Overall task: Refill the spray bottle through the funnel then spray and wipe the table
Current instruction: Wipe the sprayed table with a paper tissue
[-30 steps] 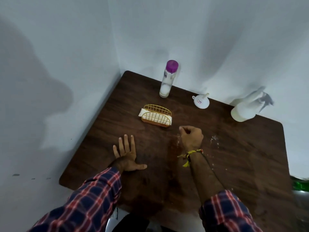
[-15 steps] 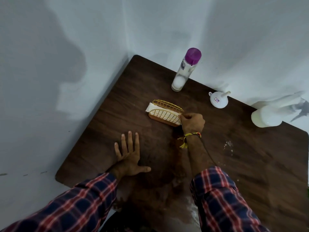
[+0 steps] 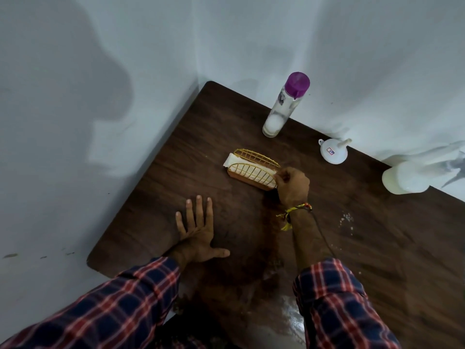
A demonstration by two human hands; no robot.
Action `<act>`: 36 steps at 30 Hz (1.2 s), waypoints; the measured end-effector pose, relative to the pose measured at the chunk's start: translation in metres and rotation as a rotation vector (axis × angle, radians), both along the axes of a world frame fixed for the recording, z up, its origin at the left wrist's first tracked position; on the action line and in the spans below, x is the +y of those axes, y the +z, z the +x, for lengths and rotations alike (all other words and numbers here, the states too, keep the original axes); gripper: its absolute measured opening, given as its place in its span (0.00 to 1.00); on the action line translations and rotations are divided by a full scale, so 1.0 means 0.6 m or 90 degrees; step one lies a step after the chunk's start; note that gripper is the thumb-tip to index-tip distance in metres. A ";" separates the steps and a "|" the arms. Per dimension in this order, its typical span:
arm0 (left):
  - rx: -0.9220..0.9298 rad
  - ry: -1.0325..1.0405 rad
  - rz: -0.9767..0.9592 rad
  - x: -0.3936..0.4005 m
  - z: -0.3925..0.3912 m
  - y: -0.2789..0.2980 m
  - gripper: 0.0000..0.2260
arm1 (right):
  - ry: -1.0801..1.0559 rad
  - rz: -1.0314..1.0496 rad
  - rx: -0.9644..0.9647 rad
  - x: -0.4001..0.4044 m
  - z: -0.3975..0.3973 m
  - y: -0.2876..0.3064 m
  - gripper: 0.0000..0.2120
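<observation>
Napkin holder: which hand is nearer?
Right. The right hand is closed at the near-right end of the napkin holder; the left hand lies flat on the table, apart from it.

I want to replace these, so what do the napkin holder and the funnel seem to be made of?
The napkin holder: thin gold-coloured wire sides, probably painted or coated metal, on a brownish base that looks like wood. The funnel: smooth, opaque white with a moulded spout and hanging loop, most likely plastic.
</observation>
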State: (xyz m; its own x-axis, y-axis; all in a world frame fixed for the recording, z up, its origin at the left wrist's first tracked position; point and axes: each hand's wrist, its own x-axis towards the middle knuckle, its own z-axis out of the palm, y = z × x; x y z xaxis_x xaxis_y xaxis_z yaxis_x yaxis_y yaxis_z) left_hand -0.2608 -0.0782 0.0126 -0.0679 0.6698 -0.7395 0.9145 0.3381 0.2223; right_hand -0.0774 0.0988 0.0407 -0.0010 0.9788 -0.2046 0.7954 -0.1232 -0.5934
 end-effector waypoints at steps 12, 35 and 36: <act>0.009 0.002 0.007 -0.001 -0.001 0.003 0.65 | 0.048 0.331 0.222 -0.037 -0.011 0.096 0.04; 0.010 0.040 0.083 -0.004 0.095 0.060 0.46 | -0.354 -0.063 0.687 -0.213 0.130 0.224 0.04; -0.006 0.021 0.104 0.000 0.114 0.063 0.44 | -0.373 -0.066 0.693 -0.220 0.139 0.221 0.04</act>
